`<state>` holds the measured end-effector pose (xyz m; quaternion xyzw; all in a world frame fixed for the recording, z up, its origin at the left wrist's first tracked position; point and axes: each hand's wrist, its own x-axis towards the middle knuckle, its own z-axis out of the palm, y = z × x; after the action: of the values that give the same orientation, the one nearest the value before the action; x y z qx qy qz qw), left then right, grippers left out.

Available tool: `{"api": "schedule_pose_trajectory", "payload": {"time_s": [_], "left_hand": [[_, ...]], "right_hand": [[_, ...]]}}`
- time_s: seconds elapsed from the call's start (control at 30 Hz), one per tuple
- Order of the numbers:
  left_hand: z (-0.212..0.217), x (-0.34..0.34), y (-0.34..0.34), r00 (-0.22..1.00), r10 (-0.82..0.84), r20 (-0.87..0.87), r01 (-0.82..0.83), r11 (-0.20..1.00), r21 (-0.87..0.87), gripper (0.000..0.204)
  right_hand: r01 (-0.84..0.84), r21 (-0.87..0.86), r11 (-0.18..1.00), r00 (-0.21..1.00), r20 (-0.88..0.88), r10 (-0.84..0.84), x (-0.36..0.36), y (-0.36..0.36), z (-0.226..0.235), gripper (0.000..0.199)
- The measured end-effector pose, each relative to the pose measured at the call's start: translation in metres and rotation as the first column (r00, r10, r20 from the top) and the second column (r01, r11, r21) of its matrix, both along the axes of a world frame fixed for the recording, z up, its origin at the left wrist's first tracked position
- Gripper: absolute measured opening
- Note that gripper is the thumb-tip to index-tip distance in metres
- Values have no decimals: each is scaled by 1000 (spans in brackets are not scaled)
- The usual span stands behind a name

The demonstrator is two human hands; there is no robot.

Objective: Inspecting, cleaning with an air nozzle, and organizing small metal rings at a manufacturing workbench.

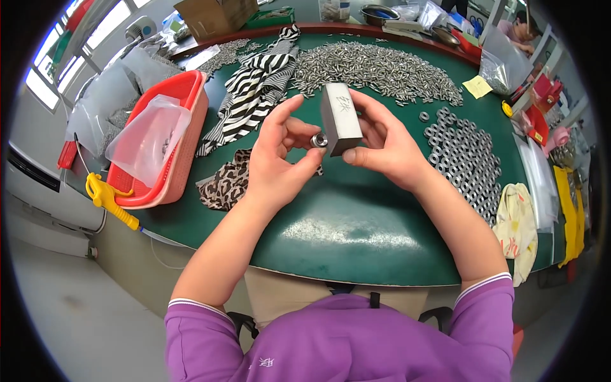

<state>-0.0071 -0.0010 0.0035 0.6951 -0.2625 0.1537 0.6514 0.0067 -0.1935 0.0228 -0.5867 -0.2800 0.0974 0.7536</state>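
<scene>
A metal ring [319, 141] is finger-pinched by the left hand [273, 162]; a block [344, 116], toward two o'clock, by the right hand [393, 149].

Fingertips of the right hand [388, 146] disappear behind the dark block [345, 120], and honestly can't tell if the small metal ring [319, 141] in the left hand [272, 156] actually touches it. The left wrist covers part of the leopard-print cloth [223, 183]. Stuff inside the clear bag [149, 137] in the red basket [196, 105]? Too hazy to make out. Cardboard box [215, 20] gets chopped off by the top edge, the person's body hides most of the chair [438, 314], and the co-worker [519, 32] far right is tiny and kinda blurry.
</scene>
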Motion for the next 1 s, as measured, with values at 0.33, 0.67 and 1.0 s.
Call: {"api": "schedule_pose_trajectory", "payload": {"time_s": [0.33, 0.67, 1.0], "left_hand": [[0, -1, 0, 998, -13, -60, 13, 1000, 4, 69], [-1, 1, -1, 995, 15, -102, -24, 996, -86, 69], [-2, 5, 6, 988, -4, -152, -12, 994, -109, 70]], "right_hand": [[19, -39, 999, 1000, 22, -18, -2, 4, -1, 91], [31, -68, 997, 992, 127, -22, -4, 5, 0, 83], [71, -114, 991, 977, 210, -45, -12, 14, -5, 80]]}}
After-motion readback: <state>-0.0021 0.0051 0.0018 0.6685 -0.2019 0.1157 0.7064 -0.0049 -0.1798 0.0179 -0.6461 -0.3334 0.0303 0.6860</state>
